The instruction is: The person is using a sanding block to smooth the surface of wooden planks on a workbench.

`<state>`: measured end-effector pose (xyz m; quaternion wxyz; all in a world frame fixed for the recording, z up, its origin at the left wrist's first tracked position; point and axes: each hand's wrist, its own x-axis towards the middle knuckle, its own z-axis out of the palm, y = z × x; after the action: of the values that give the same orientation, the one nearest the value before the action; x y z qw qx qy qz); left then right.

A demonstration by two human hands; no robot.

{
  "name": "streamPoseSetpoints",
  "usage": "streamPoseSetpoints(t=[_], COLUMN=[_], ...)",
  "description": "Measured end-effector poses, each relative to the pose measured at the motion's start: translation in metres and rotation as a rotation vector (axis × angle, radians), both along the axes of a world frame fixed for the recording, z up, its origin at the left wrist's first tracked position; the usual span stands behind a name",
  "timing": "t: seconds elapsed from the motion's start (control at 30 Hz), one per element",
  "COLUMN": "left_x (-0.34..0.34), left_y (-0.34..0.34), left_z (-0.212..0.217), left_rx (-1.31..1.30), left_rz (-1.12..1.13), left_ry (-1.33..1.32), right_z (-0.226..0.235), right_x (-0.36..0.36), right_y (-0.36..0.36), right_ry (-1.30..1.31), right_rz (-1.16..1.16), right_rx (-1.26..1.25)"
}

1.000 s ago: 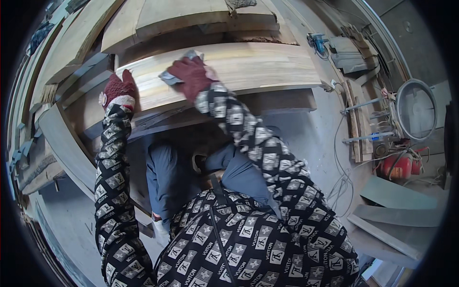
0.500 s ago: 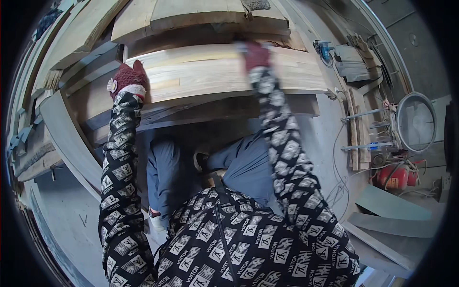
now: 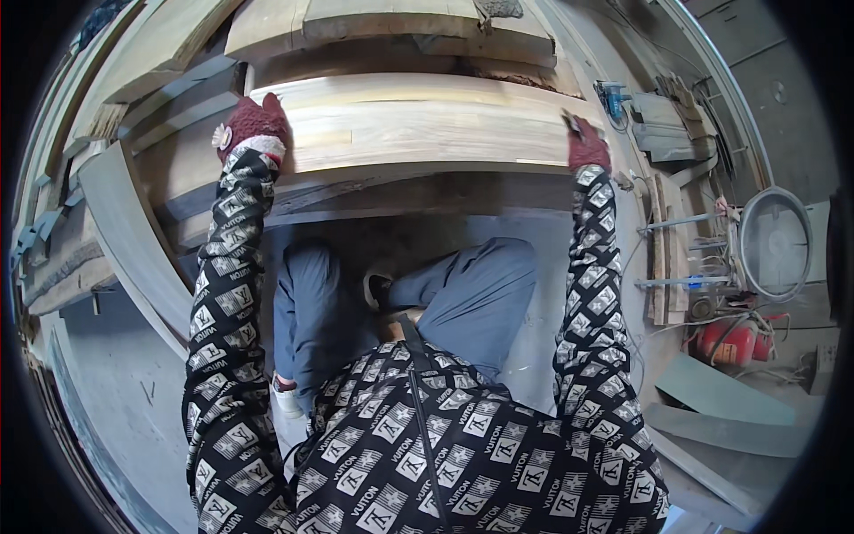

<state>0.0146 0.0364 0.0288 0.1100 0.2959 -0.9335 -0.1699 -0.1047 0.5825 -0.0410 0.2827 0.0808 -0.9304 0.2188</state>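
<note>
A long pale wooden board (image 3: 427,125), made of joined strips, lies crosswise in front of me. My left hand (image 3: 255,125), in a maroon knitted glove, grips the board's left end, with the thumb side on the top face. At the right end is my right hand (image 3: 587,145), gloved the same way. Its fingers are closed around something small and dark that I cannot make out. The fingertips of both hands are partly hidden by the gloves.
Thick planks (image 3: 382,20) are stacked beyond the board, and more timber (image 3: 147,67) is piled at left. A curved grey panel (image 3: 133,231) leans near my left arm. On the right are a blue power tool (image 3: 612,98), a round-framed fan (image 3: 775,243) and a red tank (image 3: 729,341).
My right hand has swept right along the board, from near its middle to its right end. My left hand stays at the left end, while the view has shifted slightly.
</note>
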Motion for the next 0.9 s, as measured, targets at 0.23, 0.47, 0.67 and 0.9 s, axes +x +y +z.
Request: streamPoseSetpoints(t=[0.23,0.47,0.67,0.9], left_x=[0.003,0.003,0.024,0.047], left_y=[-0.020,-0.027,0.032,0.057], left_z=[-0.008,-0.036,-0.033,-0.013], left_rx=[-0.031,-0.115,0.508,-0.108], left_rz=[0.062,-0.329,-1.182,-1.145], left_ry=[-0.026,0.606,0.338,0.122], right_z=[0.004,0.040,0.055,0.049], right_x=[0.067,0.121,0.100,0.083], right_y=[-0.271,-0.358,-0.318,-0.259], right_ry=[0.103,-0.031,-0.464,-0.461], right_rz=[0.150,0.788,0.980,0.721], right_rx=[0.225,-0.052,-0.103,-0.334])
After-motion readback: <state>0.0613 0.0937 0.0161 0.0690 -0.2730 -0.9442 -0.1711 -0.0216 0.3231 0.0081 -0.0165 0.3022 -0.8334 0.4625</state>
